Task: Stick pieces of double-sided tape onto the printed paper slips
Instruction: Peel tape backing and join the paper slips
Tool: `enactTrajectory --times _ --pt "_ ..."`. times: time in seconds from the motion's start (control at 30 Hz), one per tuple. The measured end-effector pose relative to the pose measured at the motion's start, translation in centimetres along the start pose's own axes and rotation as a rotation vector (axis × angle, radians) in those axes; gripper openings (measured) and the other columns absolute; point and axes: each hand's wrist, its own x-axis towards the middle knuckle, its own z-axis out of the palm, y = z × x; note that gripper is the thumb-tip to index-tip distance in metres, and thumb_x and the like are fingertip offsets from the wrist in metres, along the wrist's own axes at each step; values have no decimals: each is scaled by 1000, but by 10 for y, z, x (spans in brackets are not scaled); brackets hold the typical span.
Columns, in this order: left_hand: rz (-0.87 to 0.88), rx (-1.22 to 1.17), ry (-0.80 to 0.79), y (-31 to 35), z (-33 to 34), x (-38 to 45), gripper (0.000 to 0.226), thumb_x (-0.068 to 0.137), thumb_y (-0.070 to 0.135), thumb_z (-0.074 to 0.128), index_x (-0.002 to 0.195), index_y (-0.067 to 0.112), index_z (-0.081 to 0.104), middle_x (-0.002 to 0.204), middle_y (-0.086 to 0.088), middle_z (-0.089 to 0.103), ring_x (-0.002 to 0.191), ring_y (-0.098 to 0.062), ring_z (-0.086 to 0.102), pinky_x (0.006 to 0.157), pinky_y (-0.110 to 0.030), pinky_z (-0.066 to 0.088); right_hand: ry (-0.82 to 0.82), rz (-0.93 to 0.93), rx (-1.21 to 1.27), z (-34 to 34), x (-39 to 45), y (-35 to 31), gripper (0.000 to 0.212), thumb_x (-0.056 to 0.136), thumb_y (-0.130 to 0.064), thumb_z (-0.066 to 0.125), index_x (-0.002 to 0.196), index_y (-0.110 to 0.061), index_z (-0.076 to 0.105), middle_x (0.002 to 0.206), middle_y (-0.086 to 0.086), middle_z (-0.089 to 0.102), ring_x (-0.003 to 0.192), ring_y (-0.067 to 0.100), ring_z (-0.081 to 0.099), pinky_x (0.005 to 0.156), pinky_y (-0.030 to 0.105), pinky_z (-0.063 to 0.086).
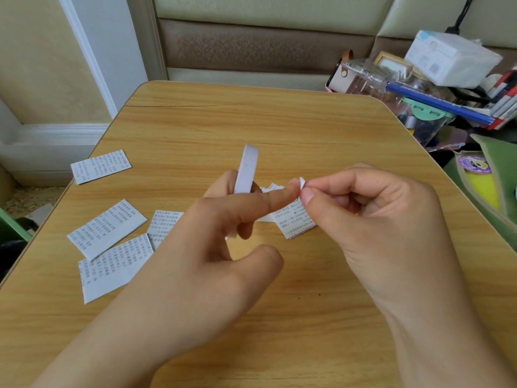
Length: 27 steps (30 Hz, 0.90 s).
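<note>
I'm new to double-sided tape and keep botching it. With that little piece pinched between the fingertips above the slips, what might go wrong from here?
1. The small tape piece is pinched by the right hand against the left hand's index fingertip; it may cling to skin or fold onto itself.
2. The tape roll stands upright in the left hand's loose grip and could slip out.
3. The printed slips under the hands overlap, so the piece might catch two at once.

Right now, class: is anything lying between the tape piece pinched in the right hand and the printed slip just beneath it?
Nothing visible blocks it. The right hand pinches the small tape piece against the left hand's forefinger tip, directly above the printed slip on the table. The left hand also holds the tape roll, off to the side.
</note>
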Motion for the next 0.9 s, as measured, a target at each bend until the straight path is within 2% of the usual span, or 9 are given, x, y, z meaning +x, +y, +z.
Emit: enactTrajectory --times 0.13,0.23,0.43,0.6,0.7,0.8,0.9 --pt "-1 -41 -20 1 -1 0 52 60 36 54 107 57 62 79 7 40 78 -8 42 66 -12 34 -3 4 3 -1 -1 -1 8 71 -26 73 69 -34 75 67 2 59 65 11 51 60 22 42" --pt "-5 -66 -29 1 -1 0 52 60 35 55 107 55 63 79 7 40 76 -7 42 67 -8 33 -2 17 24 -1 -1 -1 7 70 -26 73 69 -33 75 68 5 59 64 14 51 59 24 43" --pt "-19 -98 -41 3 -3 -1 52 58 35 55 106 54 65 78 10 41 74 -5 42 68 -7 33 -7 8 15 -1 0 -2 9 71 -25 73 70 -34 75 69 8 59 61 10 52 58 23 44" --pt "3 -23 -22 1 -2 -1 53 60 36 53 108 58 61 78 11 41 76 -4 42 66 -6 34 -31 8 13 -2 0 1 8 71 -28 74 71 -35 75 69 6 58 63 13 51 60 26 43" --pt "-2 85 6 0 0 -2 56 60 40 49 112 60 56 81 15 41 80 -8 45 65 -5 37 -41 12 6 -2 0 2 7 70 -28 75 71 -35 75 65 0 55 61 7 48 58 20 40" --pt "21 195 21 2 3 -4 54 62 40 45 113 55 56 83 19 40 83 -6 48 63 -2 37 -25 14 -31 -1 -1 2 6 68 -28 74 71 -34 75 61 -8 52 59 4 46 56 15 37" --pt "6 177 15 3 3 -3 55 61 41 45 114 55 57 83 19 40 82 -6 48 65 -3 38 -5 14 -46 0 -1 2 5 68 -27 73 70 -31 75 60 -9 52 60 4 47 55 12 36"
